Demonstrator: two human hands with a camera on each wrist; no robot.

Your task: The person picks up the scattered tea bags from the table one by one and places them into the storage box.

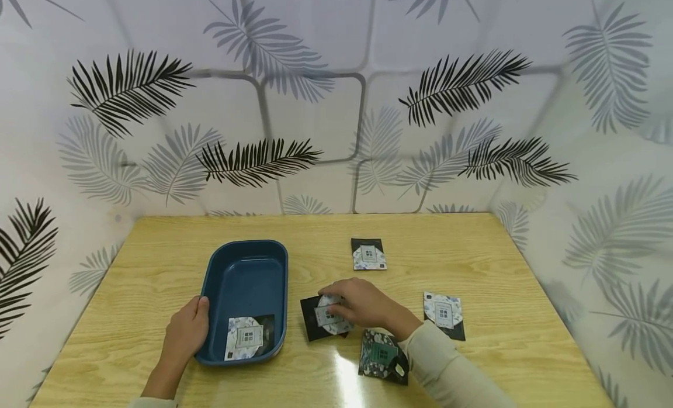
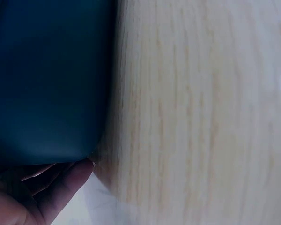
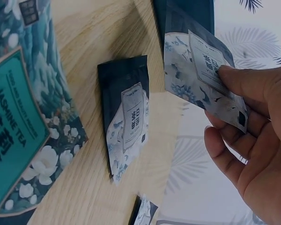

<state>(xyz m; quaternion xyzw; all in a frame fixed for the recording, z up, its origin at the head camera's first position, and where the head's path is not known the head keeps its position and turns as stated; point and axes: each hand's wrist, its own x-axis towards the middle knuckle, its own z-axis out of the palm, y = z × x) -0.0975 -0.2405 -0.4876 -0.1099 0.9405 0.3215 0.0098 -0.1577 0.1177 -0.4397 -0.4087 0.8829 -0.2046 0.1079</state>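
Observation:
My left hand [image 1: 186, 331] grips the left side of a deep blue plastic tray [image 1: 286, 279], thumb at the rim; in the left wrist view its fingers [image 2: 68, 187] lie against the tray's outer wall. One white-and-black tea sachet [image 1: 249, 336] lies in the tray's near end. Right of the tray, my right hand [image 1: 363, 303] pinches another floral tea sachet [image 3: 196, 70] between thumb and fingers, raised off the table in the right wrist view. A similar sachet [image 3: 126, 117] lies below it on the table, mostly hidden in the head view.
A green jasmine tea sachet [image 1: 384, 355] lies near my right wrist. Two more white-and-black sachets lie on the wooden table [image 1: 158, 250]: a far sachet [image 1: 368, 254] and a right-hand sachet [image 1: 444, 314]. Leaf-patterned cloth [image 1: 315, 121] hangs behind the table.

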